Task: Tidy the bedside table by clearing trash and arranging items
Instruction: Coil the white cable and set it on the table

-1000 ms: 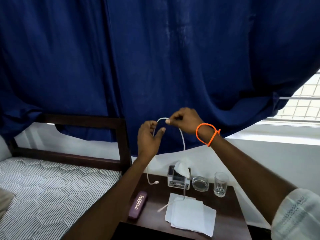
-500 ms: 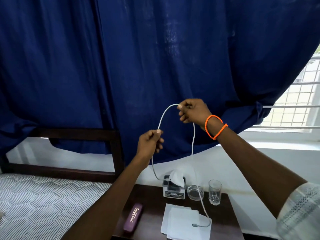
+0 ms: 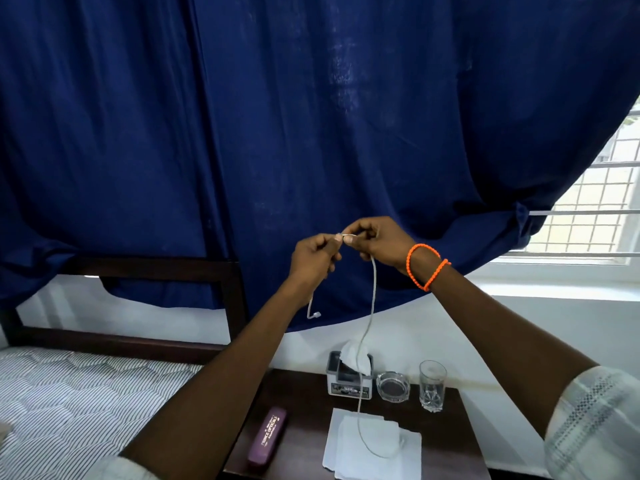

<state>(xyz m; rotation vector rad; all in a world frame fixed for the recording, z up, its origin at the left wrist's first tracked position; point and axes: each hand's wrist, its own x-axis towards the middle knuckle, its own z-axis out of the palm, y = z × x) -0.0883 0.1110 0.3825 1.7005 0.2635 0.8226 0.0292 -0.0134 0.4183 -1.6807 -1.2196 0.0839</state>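
Note:
Both hands are raised in front of the blue curtain, close together, pinching a white charging cable (image 3: 373, 299). My left hand (image 3: 313, 259) grips one part, and a short end with a plug hangs below it. My right hand (image 3: 377, 242), with orange bead bracelets on the wrist, pinches the cable beside it. The long part hangs down and loops onto white paper napkins (image 3: 349, 455) on the dark wooden bedside table (image 3: 304, 400).
On the table stand a tissue box (image 3: 349, 379), a glass ashtray (image 3: 393, 386), a drinking glass (image 3: 432, 384) and a maroon spectacle case (image 3: 267, 433). A striped mattress (image 3: 69, 393) and dark bed frame lie to the left. A barred window is at right.
My hands have come together from being apart, folding the cable into a shorter loop. The free plug end now hangs below my left hand.

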